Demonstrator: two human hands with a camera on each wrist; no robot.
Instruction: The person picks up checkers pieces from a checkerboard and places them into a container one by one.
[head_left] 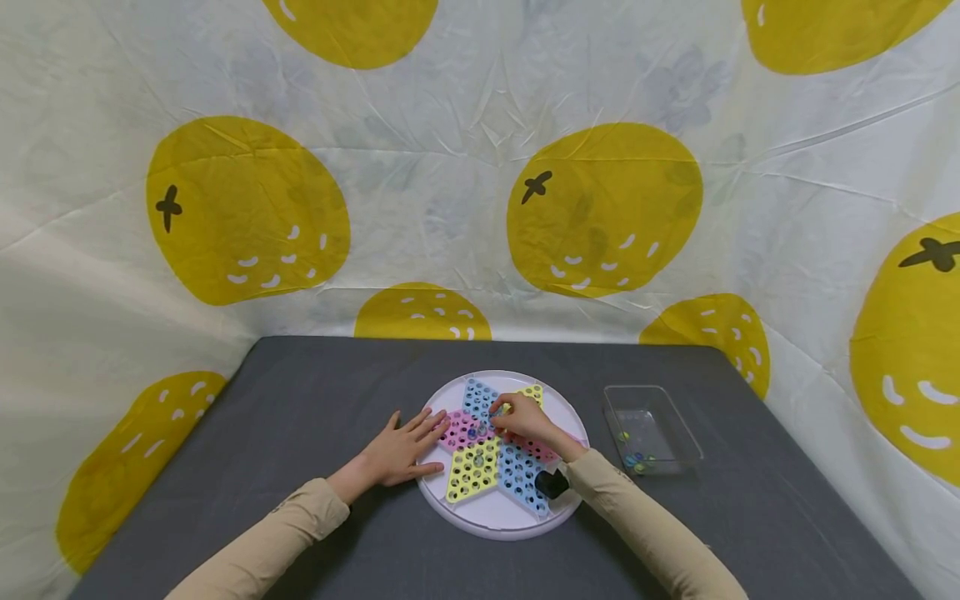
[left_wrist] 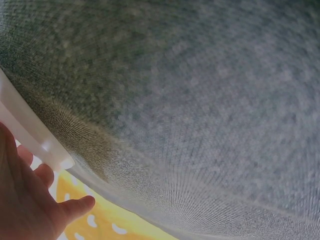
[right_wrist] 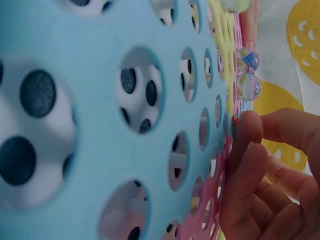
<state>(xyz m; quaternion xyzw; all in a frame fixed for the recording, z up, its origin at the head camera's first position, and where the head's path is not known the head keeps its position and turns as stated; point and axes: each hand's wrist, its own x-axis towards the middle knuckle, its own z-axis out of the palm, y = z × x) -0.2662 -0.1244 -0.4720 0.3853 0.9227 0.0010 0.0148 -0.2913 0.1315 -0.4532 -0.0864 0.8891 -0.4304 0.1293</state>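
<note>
A round white game board (head_left: 498, 531) carries a perforated star with pink, blue and yellow points. My left hand (head_left: 401, 450) lies spread at its left side, fingers reaching over the rim onto the pink point; in the left wrist view the hand (left_wrist: 30, 200) is beside the white rim. Over the star's middle, my right hand (head_left: 525, 419) pinches a small marble (right_wrist: 234, 126) low against the holes, mostly hidden by the fingertips. Beyond those fingers sit clear marbles (right_wrist: 248, 86) with coloured swirls, and a greenish marble (right_wrist: 235, 4) shows at the top edge.
A clear plastic box (head_left: 667, 417) stands right of the board with several marbles (head_left: 637, 462) gathered at its near end. A dark grey cloth (head_left: 330, 392) covers the table. Behind it hangs a white curtain (head_left: 450, 200) with yellow fruit prints.
</note>
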